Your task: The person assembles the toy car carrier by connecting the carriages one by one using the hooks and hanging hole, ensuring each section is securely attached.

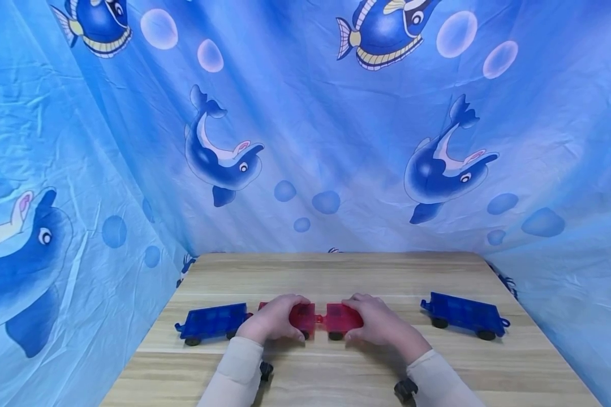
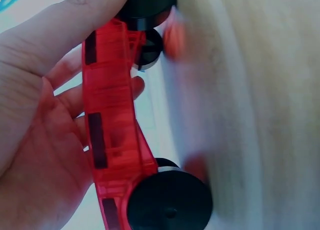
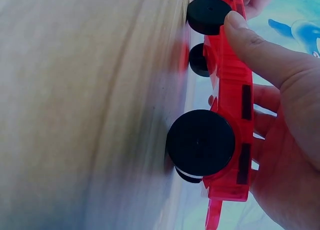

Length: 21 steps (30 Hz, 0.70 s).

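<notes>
Two translucent red toy train cars stand end to end at mid-table in the head view. My left hand grips the left red car, thumb on its near side and fingers on its far side. The right red car is held the same way by my right hand. Between them, their red couplings overlap. Black wheels sit right at the wood in the left wrist view, as do the black wheels in the right wrist view. My hands hide the outer parts of both red cars.
At the left, a blue train car has its end hook close to the left red car. Another blue train car stands apart at the right, slightly angled. The wooden table backs onto a blue curtain printed with fish and dolphins.
</notes>
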### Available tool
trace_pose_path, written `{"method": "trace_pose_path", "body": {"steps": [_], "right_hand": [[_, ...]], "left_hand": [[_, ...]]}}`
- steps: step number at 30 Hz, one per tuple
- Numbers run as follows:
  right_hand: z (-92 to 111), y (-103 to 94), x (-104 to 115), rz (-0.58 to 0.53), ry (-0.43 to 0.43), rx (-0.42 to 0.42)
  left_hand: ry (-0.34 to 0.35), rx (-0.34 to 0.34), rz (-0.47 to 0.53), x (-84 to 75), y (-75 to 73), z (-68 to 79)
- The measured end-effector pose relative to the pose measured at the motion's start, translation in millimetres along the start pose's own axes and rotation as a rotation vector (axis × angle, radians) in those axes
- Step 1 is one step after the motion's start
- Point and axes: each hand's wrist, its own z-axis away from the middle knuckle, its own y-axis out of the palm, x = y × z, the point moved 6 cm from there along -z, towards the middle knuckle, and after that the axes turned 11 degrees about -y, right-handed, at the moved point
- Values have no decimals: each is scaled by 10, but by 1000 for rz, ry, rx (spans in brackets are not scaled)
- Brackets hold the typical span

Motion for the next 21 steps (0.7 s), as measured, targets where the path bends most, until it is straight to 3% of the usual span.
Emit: {"method": "trace_pose_path", "body": {"steps": [11, 21], "right_hand": [[59, -19, 16, 4, -14, 3], [365, -297, -188, -18, 16, -100]], "left_hand": [[13, -6, -17, 17, -14, 25], [-21, -8, -4, 59, -52, 63]]}}
